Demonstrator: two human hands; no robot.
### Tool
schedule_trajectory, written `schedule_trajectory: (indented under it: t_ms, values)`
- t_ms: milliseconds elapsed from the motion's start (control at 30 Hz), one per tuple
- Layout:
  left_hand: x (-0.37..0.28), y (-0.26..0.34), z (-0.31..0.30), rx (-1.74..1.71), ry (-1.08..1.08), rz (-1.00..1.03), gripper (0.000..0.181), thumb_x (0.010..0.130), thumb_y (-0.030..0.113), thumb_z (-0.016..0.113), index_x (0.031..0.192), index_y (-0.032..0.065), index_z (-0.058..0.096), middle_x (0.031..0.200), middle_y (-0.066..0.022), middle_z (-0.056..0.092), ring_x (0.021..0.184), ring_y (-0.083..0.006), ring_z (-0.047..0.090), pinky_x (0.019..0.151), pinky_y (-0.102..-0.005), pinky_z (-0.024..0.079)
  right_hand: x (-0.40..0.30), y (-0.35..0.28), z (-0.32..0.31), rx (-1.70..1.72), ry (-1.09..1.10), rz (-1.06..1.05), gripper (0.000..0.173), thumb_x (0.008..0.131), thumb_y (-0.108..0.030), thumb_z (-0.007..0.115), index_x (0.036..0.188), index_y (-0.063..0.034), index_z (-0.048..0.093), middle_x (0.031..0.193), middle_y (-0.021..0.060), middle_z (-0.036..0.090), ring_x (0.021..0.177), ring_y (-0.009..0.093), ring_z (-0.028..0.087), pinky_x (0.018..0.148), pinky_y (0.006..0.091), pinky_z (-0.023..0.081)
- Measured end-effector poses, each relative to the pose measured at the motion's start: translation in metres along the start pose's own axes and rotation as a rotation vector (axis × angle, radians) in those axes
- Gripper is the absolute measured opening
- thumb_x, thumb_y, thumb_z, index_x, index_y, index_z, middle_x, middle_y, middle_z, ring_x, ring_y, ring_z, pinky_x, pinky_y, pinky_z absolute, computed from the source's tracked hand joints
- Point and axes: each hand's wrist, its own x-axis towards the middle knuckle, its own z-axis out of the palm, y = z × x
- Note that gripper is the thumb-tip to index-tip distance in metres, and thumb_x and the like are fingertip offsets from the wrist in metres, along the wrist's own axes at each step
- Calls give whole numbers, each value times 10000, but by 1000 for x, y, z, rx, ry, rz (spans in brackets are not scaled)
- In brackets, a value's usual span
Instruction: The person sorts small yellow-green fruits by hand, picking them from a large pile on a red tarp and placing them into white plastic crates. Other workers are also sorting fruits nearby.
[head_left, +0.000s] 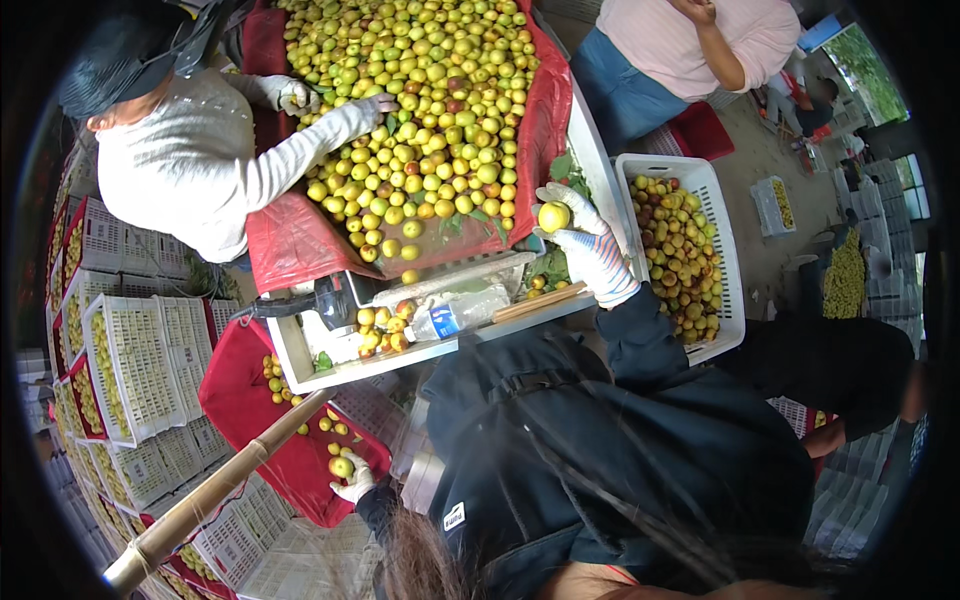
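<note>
My right hand (589, 244), in a white knit glove with a striped cuff, holds a yellow-green jujube (554, 217) by the right rim of the sorting table. Green and yellow jujubes (420, 112) lie heaped on the red plastic sheet (300, 236) before me. Down at the lower left, my gloved left hand (355, 478) has its fingers round another jujube (340, 468), over a red-lined crate (236, 390) with several jujubes inside. A white crate (731, 300) of browner jujubes stands beside my right forearm.
A co-worker (172, 157) reaches into the heap from the left; another person (675, 45) stands at the upper right. The table's front trough (300, 379) holds a plastic bottle (480, 307), jujubes and wooden sticks (536, 304). A bamboo pole (225, 480) slants lower left, near stacked crates (142, 360).
</note>
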Motion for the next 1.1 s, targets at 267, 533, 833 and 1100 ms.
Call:
schedule_trajectory:
  t_ms: [267,533,833,1100]
  values:
    - [-94,-139,41,848,-413,409,516,975,425,577,1343,66,543,1261,-73,611,1059,-218,611,916,-304,487,-10,4,-57,-410,415,-32,211,894,-98,647,1101,-65,672,1033,26,664,924,104,611,791,270,518]
    - [-162,-305,125,1381,-979,480,348,1055,204,499,1326,-4,566,1238,-141,631,1125,-226,617,1019,-358,481,-53,38,-306,-1251,921,-50,329,873,-142,681,1195,-71,693,1215,164,675,1128,283,624,1012,378,467]
    - [-100,-401,169,2558,-941,1079,489,965,496,502,1261,145,672,1253,-124,681,1121,-329,658,949,-423,515,116,93,-72,-1379,13,-175,467,864,-195,667,1303,-47,609,1296,194,620,1202,348,591,1046,427,458]
    - [-87,-431,169,2631,-705,1241,395,950,444,531,1138,147,712,1004,-131,728,909,-326,709,801,-459,558,172,171,-5,-1437,-289,23,526,778,-214,716,1284,-112,615,1440,172,456,1209,404,536,1019,463,473]
